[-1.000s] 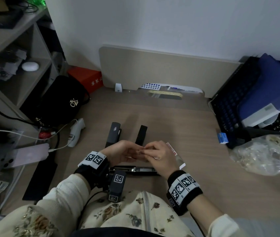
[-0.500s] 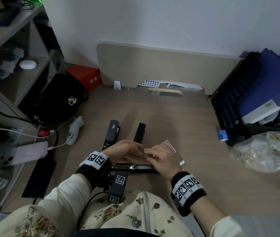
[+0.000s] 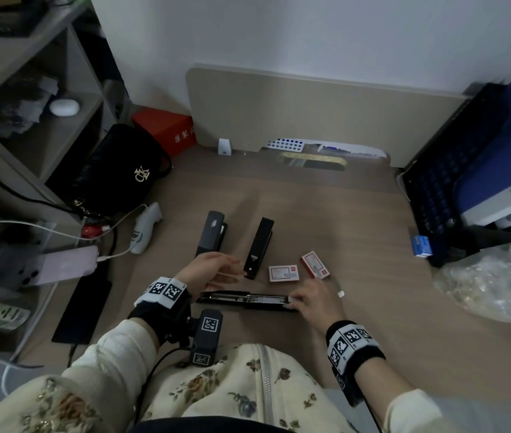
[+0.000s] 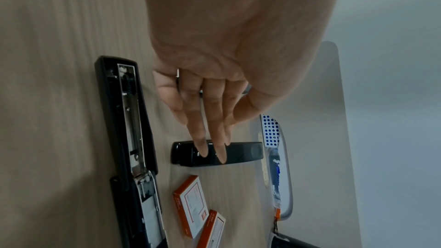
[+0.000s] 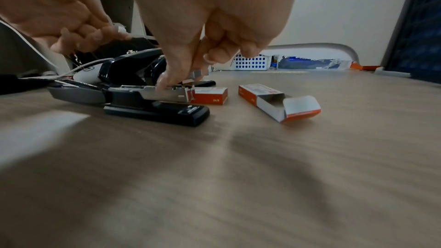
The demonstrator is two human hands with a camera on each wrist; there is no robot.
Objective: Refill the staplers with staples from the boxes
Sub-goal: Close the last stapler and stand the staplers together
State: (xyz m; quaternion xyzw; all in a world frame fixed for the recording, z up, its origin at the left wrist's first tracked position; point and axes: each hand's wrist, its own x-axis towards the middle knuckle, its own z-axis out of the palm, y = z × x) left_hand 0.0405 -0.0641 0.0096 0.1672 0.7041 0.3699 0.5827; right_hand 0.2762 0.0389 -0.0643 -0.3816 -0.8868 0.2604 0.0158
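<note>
A black stapler [image 3: 244,300] [image 5: 157,105] [image 4: 128,129] lies flung open flat on the desk near me, its metal channel bared. My right hand [image 3: 298,303] [image 5: 188,80] is at its right end, pinching a short strip of staples [image 5: 198,74] just over the channel. My left hand [image 3: 232,273] [image 4: 214,139] hovers with straight fingers above the near end of a shut black stapler [image 3: 260,246] [image 4: 214,154]. A grey stapler [image 3: 212,232] lies left of that. Two orange-and-white staple boxes [image 3: 283,273] [image 3: 315,264] lie beyond the right hand; one box [image 5: 274,99] has its flap open.
A black handbag [image 3: 116,173], a pink phone [image 3: 60,265] on a cable and a white gadget [image 3: 144,228] crowd the left. At the right stand a black crate [image 3: 435,198], a small blue box [image 3: 421,245] and a plastic bag [image 3: 491,276]. A tiny white scrap [image 3: 340,294] lies by the right hand.
The hands, joined over a staple box, have parted. The box now lies on the desk. The right hand went down to the open stapler's right end; the left opened.
</note>
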